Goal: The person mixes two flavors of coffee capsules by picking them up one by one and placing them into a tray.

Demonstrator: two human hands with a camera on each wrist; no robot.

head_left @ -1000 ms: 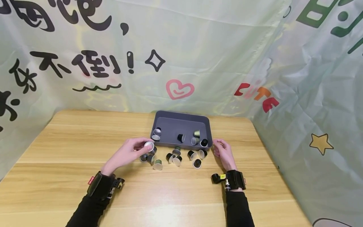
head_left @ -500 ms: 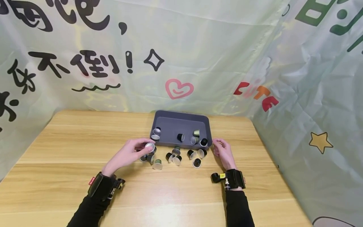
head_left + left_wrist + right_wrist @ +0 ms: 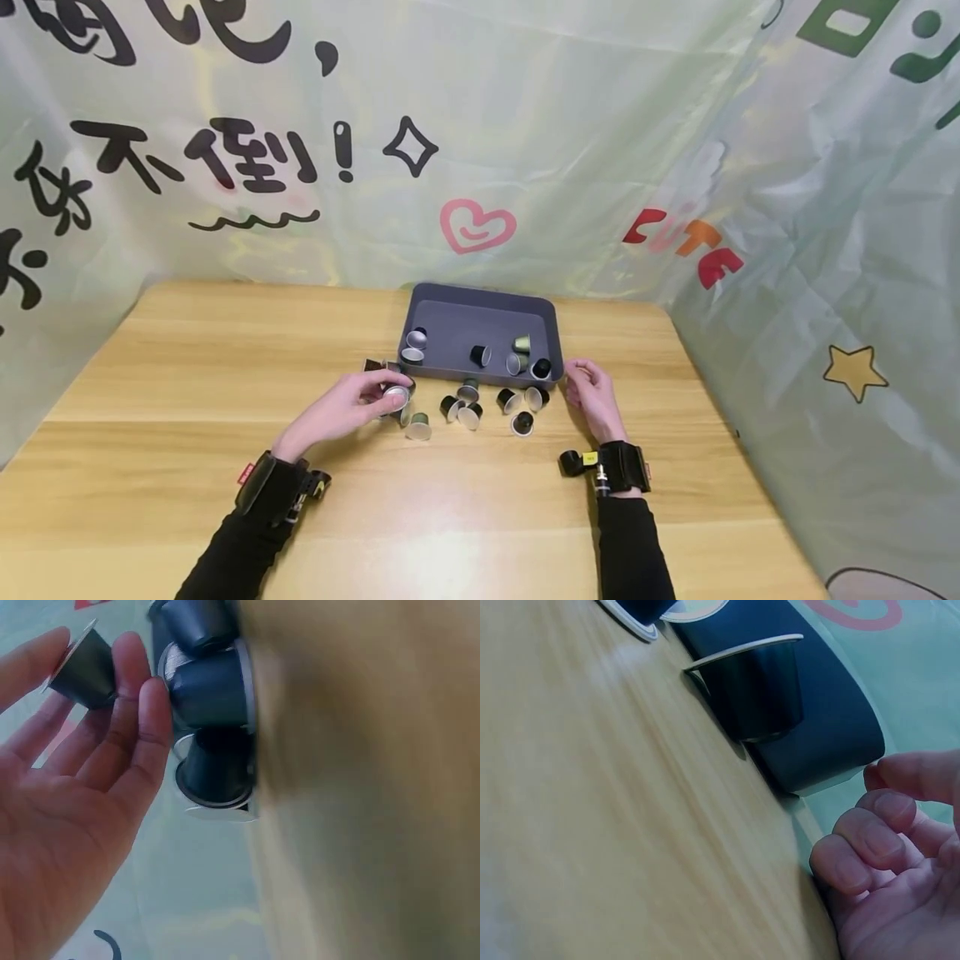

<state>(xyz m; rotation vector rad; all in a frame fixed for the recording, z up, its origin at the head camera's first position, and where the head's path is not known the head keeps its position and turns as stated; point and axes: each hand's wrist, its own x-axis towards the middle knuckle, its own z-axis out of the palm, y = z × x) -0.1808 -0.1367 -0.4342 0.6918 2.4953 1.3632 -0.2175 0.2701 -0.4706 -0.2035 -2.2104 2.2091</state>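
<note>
In my left hand [image 3: 348, 408] a coffee capsule [image 3: 88, 673] is pinched between thumb and fingertips, its silver lid facing me in the head view. Dark capsules [image 3: 372, 365] show just beyond the fingers, near the front left corner of the tray [image 3: 480, 308]. More capsules [image 3: 214, 694] lie close beside the fingertips in the left wrist view. My right hand [image 3: 596, 396] rests on its side by the tray's front right corner, a fingertip right at the corner and the other fingers loosely curled. A black capsule [image 3: 754, 690] sits in front of that corner.
Several capsules lie inside the tray, including a black one [image 3: 480, 356] and a green one [image 3: 521, 343]. In front stand more, among them a green-based capsule [image 3: 418, 427] and a black-based capsule [image 3: 522, 423]. A printed cloth [image 3: 360, 258] hangs behind the wooden table [image 3: 225, 350].
My left hand has lowered slightly toward me with the capsule, and dark capsules now show beyond its fingers. The head view has shifted a little. My right hand stays at the tray corner.
</note>
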